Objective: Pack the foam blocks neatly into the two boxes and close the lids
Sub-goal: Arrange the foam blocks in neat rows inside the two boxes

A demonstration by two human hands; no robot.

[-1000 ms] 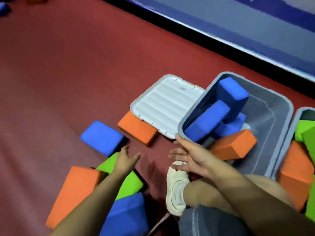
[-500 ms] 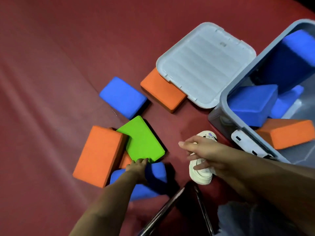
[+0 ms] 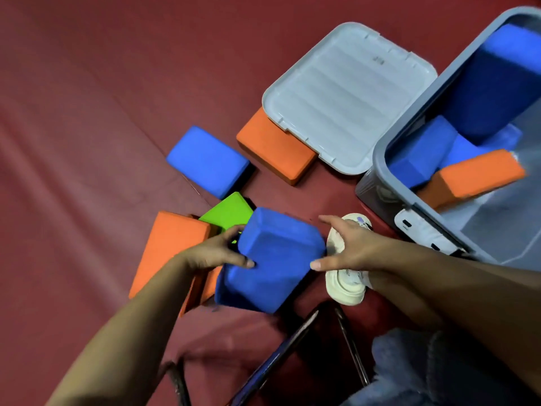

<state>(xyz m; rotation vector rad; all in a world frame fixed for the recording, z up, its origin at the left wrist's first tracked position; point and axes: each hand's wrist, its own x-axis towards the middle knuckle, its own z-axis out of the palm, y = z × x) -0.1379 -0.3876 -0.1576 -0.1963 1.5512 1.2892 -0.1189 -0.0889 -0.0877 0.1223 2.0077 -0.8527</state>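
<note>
A blue foam block (image 3: 275, 259) is lifted off the red floor in front of me. My left hand (image 3: 216, 250) grips its left edge, thumb on the top face. My right hand (image 3: 348, 244) is at the block's right side with fingers spread, thumb tip against the edge. Behind it on the floor lie a green block (image 3: 227, 210), an orange block (image 3: 172, 247), another blue block (image 3: 207, 161) and an orange block (image 3: 273, 148) partly under the grey lid (image 3: 345, 95). The grey box (image 3: 380, 159) at right holds blue blocks (image 3: 491, 83) and an orange block (image 3: 474, 177).
My white shoe (image 3: 347, 273) stands on the floor beside the box's near corner. A dark thin frame (image 3: 278, 356) crosses the bottom of the view. Red floor mat (image 3: 102, 98) spreads to the left and far side.
My left hand has lifted the blue block from under the green one and raised it. My right hand moved left to meet the block's right edge.
</note>
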